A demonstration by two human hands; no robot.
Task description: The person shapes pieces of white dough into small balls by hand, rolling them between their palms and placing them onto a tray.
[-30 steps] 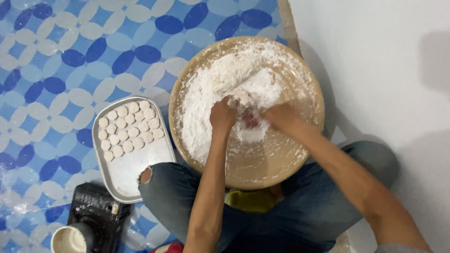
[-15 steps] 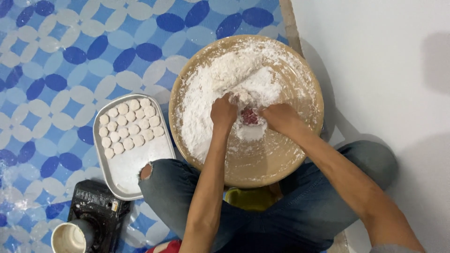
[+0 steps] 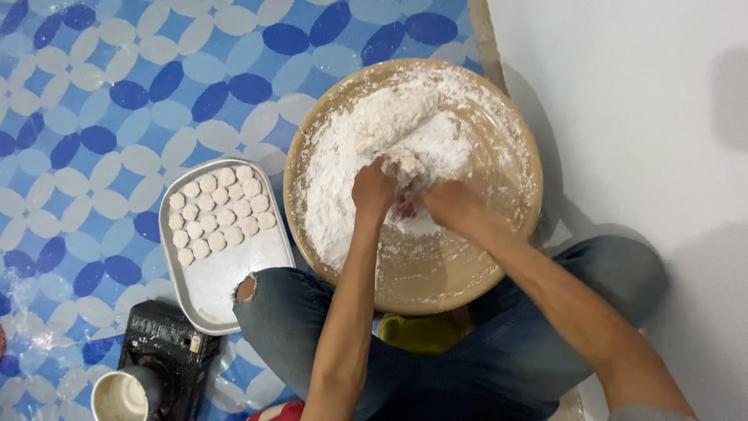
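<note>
A large round tan tray (image 3: 467, 288) lies on the floor in front of my crossed legs, heaped with white flour (image 3: 374, 132). Both hands meet at its middle. My left hand (image 3: 372, 191) and my right hand (image 3: 450, 204) press together around a small reddish lump (image 3: 405, 206) dusted with flour, fingers curled on it. The lump is mostly hidden between the fingers.
A metal rectangular tray (image 3: 226, 284) at the left holds several rows of small white round pieces (image 3: 220, 214). A black device (image 3: 167, 351) and a white cup (image 3: 121, 396) sit at the lower left on the blue-and-white patterned mat (image 3: 101, 101). A white wall (image 3: 639, 117) runs along the right.
The hands stay together over the flour, kneading the reddish lump; it shows a little more between the fingers than a second ago. Nothing else moved.
</note>
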